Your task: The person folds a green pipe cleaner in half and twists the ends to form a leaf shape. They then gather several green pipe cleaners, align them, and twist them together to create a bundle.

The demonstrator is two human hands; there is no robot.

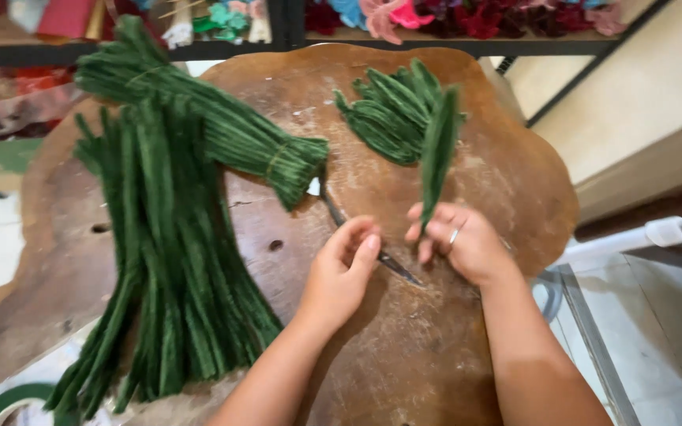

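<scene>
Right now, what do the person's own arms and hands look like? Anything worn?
Both forearms are bare, with no sleeves, gloves or watch in view. The right hand wears a thin silver-coloured ring on one finger. The left hand shows no jewellery from this angle. Fingernails look short and unpainted.

The fuzzy stems (pixel 167 260) spread on the left are dark green, as are the tied bundle (pixel 222 126), the small leaf pile (pixel 384 118) and the folded leaf (pixel 438 150) in the right hand (pixel 463 241). The bench (pixel 428 347) is worn reddish brown. The ring (pixel 454 235) is silver. The tape roll (pixel 5 398) is green.
</scene>
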